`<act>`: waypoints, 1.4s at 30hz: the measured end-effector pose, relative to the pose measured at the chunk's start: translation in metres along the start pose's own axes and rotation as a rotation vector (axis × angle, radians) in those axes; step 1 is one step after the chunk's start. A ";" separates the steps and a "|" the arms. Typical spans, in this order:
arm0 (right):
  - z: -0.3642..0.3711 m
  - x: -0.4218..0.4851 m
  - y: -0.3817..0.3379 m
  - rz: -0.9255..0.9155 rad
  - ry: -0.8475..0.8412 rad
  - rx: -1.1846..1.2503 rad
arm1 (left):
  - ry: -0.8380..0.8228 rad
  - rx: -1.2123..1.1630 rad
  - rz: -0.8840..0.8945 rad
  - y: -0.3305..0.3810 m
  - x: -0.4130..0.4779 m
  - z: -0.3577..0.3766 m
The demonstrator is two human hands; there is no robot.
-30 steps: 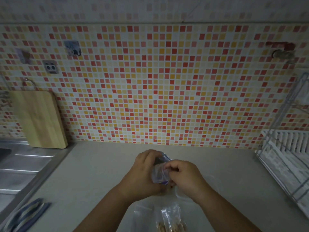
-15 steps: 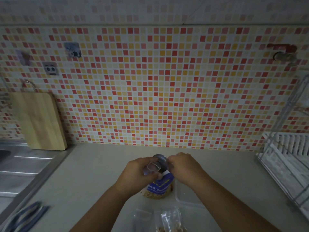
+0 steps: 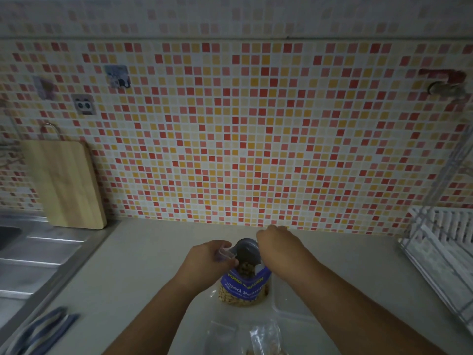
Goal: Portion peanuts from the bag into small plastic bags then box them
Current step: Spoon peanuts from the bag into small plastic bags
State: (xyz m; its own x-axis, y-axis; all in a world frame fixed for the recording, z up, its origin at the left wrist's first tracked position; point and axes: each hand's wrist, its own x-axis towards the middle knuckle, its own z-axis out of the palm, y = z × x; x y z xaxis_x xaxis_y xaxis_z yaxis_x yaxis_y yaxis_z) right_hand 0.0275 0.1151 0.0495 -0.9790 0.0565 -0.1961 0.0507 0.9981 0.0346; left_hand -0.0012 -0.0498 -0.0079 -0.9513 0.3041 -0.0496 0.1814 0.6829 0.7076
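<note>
A home kitchen: mosaic-tiled wall [image 3: 256, 137], steel sink [image 3: 38, 254], cutting board [image 3: 64, 183], dish rack [image 3: 440, 249].

On the worktop [image 3: 143, 265] centre stands the peanut bag [image 3: 243, 285], box [image 3: 289, 301] just right of it, small bags [image 3: 263, 336] in front. Far left sink [image 3: 33, 252] and cutting board [image 3: 64, 183], far right dish rack [image 3: 440, 252].

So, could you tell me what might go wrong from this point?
1. The peanut bag stands open and upright on the counter, with the left hand and right hand both up at its mouth; a tug could tip it and spill nuts.
2. The small plastic bag pinched in the left hand looks narrow, so peanuts may miss it and scatter.
</note>
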 end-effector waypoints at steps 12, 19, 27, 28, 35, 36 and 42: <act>0.047 0.020 -0.020 0.248 -0.064 0.216 | 0.017 -0.003 0.014 0.009 0.000 0.000; 0.052 0.029 -0.008 0.303 -0.061 0.405 | 0.014 -0.041 0.005 0.009 0.000 0.001; 0.034 0.027 0.023 0.231 -0.323 0.177 | 0.083 -0.199 -0.047 0.002 -0.001 -0.010; 0.032 0.027 0.027 0.225 -0.362 0.148 | 0.099 -0.212 -0.048 0.002 0.000 -0.012; 0.023 0.024 0.054 0.266 -0.411 0.114 | 0.035 -0.069 0.001 0.004 -0.001 -0.019; 0.020 0.024 0.057 0.270 -0.420 0.118 | 0.020 -0.040 0.021 0.004 -0.001 -0.018; -0.001 0.024 0.074 0.227 -0.394 0.017 | -0.009 0.145 0.104 0.014 0.000 -0.011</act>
State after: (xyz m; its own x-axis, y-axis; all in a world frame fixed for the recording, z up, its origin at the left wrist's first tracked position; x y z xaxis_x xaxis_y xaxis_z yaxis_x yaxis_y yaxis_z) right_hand 0.0077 0.1899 0.0487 -0.7932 0.2756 -0.5431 0.2621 0.9594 0.1041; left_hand -0.0019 -0.0479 0.0096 -0.9235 0.3835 0.0114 0.3130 0.7359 0.6004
